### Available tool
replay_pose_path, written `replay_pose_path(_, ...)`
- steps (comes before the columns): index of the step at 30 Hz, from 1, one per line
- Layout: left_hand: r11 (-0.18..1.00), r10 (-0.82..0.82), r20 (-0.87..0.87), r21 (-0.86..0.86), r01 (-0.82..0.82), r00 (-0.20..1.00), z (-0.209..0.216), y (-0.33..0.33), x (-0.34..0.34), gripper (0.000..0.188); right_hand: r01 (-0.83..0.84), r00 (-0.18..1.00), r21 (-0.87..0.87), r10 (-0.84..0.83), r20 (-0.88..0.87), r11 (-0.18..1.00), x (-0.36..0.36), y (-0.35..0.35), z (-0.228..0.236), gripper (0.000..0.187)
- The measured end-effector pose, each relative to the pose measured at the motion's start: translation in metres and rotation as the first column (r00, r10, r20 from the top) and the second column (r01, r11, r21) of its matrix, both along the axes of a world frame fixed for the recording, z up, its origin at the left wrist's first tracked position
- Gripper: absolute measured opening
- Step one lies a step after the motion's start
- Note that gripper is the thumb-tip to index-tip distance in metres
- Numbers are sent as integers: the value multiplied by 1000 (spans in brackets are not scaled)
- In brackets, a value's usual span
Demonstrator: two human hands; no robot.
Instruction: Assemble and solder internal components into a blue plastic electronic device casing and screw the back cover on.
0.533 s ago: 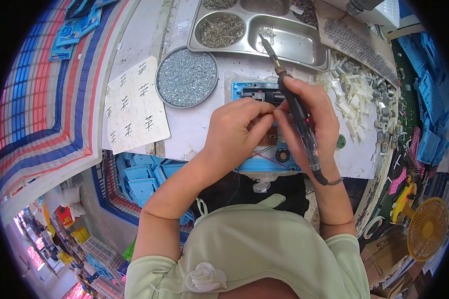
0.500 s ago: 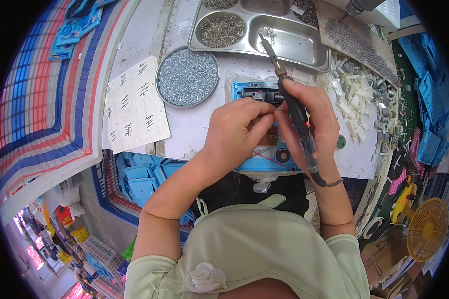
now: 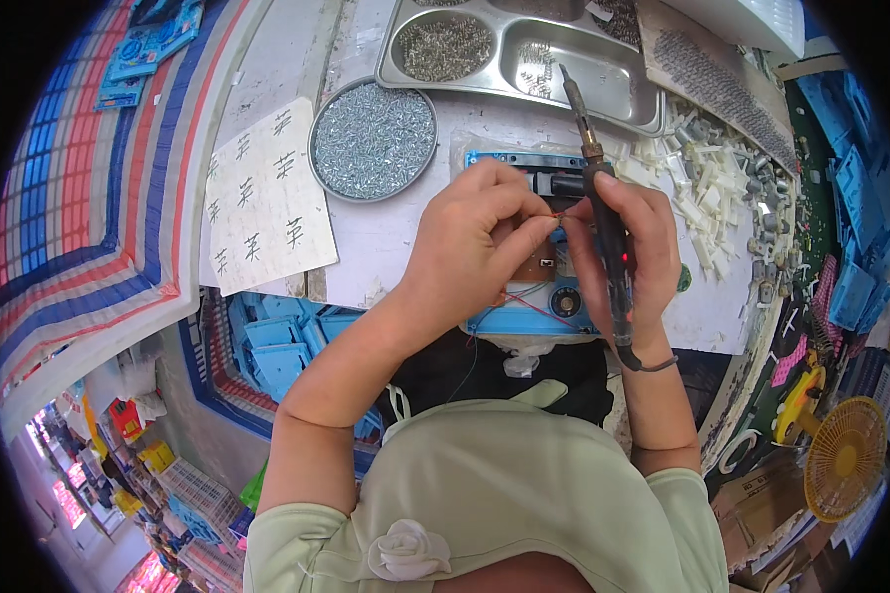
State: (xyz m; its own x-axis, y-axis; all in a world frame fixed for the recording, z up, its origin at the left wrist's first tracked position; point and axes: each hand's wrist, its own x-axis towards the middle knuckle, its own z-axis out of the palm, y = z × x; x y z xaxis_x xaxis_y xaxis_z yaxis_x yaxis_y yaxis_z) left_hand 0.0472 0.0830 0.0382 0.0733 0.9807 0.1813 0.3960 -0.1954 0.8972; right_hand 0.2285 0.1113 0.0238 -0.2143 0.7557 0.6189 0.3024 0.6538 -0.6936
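My left hand [image 3: 465, 232] is closed in a pinch on a thin wire [image 3: 559, 214], its thumb and forefinger meeting over a blue plastic casing [image 3: 524, 322]. A soldering iron [image 3: 611, 222] with a black handle is held in my right hand [image 3: 655, 257], its tip pointing up and away from the casing. That hand's thumb and finger also come together at the wire, close to the left fingertips. Partly hidden by my hands, the casing holds a brown circuit board [image 3: 539, 267], red wires and a round black part [image 3: 566, 301].
Behind the casing lie a metal compartment tray [image 3: 653, 117] of springs and a round dish [image 3: 373, 138] of small metal pieces. White plastic parts [image 3: 700, 198] are heaped at right. A handwritten sheet [image 3: 272, 203] lies at left; a yellow fan [image 3: 845, 460] stands at lower right.
Both hands have shifted slightly to the right, and the iron's tip has swung right, standing more upright. The pinched wire ends now show between my fingertips.
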Motion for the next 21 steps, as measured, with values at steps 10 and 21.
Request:
replay_pose_path(10, 994, 102, -148, 58, -94, 984, -7, 0, 10, 9, -83, 991, -213, 58, -120, 973, 66, -20, 17, 40)
replay_pose_path(21, 989, 137, -177, 84, -124, 975, -11, 2, 10, 9, -198, 979, -120, 202, 28, 973, 67, -19, 8, 32)
